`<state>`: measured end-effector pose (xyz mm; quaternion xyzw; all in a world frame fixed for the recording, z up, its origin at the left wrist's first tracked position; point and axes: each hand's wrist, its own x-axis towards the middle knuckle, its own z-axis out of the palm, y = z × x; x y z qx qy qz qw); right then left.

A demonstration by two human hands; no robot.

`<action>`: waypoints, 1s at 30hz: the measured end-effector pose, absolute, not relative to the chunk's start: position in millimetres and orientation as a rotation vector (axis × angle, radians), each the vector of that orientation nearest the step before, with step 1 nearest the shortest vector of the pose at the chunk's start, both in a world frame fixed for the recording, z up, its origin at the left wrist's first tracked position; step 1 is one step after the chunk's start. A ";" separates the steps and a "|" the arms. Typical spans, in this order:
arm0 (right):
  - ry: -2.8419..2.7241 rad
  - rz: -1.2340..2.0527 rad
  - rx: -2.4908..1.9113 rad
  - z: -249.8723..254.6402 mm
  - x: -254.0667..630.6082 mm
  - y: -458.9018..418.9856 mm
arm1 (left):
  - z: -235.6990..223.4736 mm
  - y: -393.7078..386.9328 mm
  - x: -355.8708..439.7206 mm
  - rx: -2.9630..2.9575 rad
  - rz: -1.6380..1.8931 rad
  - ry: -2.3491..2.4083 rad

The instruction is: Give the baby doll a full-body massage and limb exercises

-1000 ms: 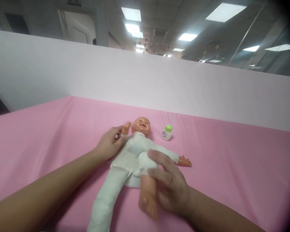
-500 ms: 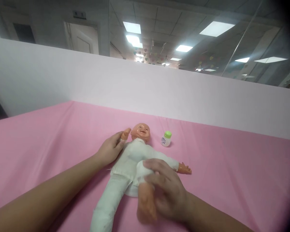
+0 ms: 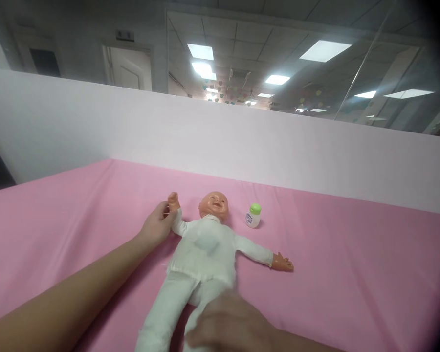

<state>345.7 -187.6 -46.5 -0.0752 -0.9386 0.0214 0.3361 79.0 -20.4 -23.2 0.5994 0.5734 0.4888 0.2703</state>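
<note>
A baby doll (image 3: 209,254) with an orange plastic head and hands and a white cloth body lies on its back, head toward the wall. My left hand (image 3: 158,226) has its fingers closed round the doll's raised arm at the wrist, beside the head. Across the doll's leg on the right side lies my right hand (image 3: 229,325), blurred, its fingers curled over the leg and covering its lower part. The doll's other arm (image 3: 254,250) stretches out to the right, palm up. To the right of the head stands a small clear bottle (image 3: 253,220) with a green cap.
Pink sheeting (image 3: 333,259) with slight creases covers the surface under the doll. A white low wall (image 3: 205,137) runs along the back and left. Above it are glass panels (image 3: 278,58) with ceiling lights, and a door (image 3: 128,68) at the left.
My left hand has moved left, swinging the doll's arm outward from the body. My right hand has lowered the bent, raised leg, which now lies straighter toward me.
</note>
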 end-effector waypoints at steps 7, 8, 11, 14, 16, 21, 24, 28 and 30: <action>-1.960 0.007 -0.602 -15.9 373.7 -171.7 | -18.8 -53.9 109.8 2.503 0.976 1.228; -1.966 0.059 -0.701 -17.6 376.9 -163.4 | -19.1 -55.6 112.0 2.555 0.930 1.197; -1.970 0.282 -0.972 -23.1 382.0 -141.6 | -21.2 -55.6 113.8 2.605 0.888 1.165; -2.003 0.330 -1.000 -26.2 381.7 -134.7 | -23.3 -52.6 112.4 2.559 0.925 1.183; -2.022 0.232 -0.924 -26.8 380.6 -138.6 | -23.5 -50.6 111.4 2.495 0.974 1.204; -2.071 0.030 -0.618 -21.2 373.8 -159.9 | -24.2 -35.4 100.3 2.156 1.158 1.389; -2.087 -0.015 -0.512 -15.3 363.8 -174.2 | -28.7 -15.2 80.1 1.858 1.127 1.604; -2.217 -0.004 -0.368 -15.0 352.4 -190.8 | -33.6 9.2 48.5 1.698 1.079 1.862; -2.394 0.049 -0.282 -23.2 349.8 -194.1 | -33.3 14.8 38.6 1.701 1.055 1.930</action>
